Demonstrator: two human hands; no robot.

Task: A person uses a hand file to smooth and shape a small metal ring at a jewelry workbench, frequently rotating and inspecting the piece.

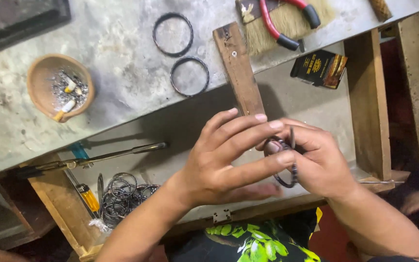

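1. Grip: the right hand (323,162) is closed around a dark twisted-wire bangle (289,175), with the fingers curled over its upper part. The lower arc of the bangle shows below the knuckles.
2. The left hand (219,162) lies across the front of the same bangle. Its fingers are extended and its fingertips (285,158) press against the ring's near edge; it braces the ring rather than enclosing it.
3. Position: the bangle is held in the air above the open drawer (306,104), in front of the person's body and clear of every surface.
4. A narrow wooden strip (238,68) projects from the grey bench top (117,43) over the drawer. Its lower end passes behind the left fingers.
5. Two more dark bangles (189,76) lie flat on the bench top, just left of the strip and apart from each other.
6. A heap of similar rings (122,194) sits in the lower left part of the drawer, beside a yellow-handled screwdriver (87,195) and under a long metal rod (98,157).
7. A clay bowl (60,87) holding ash and cigarette ends stands at the left of the bench.
8. Red-handled pliers (287,22) rest on a bristle brush (287,26) at the top edge. A small dark box (318,68) lies in the drawer below them.
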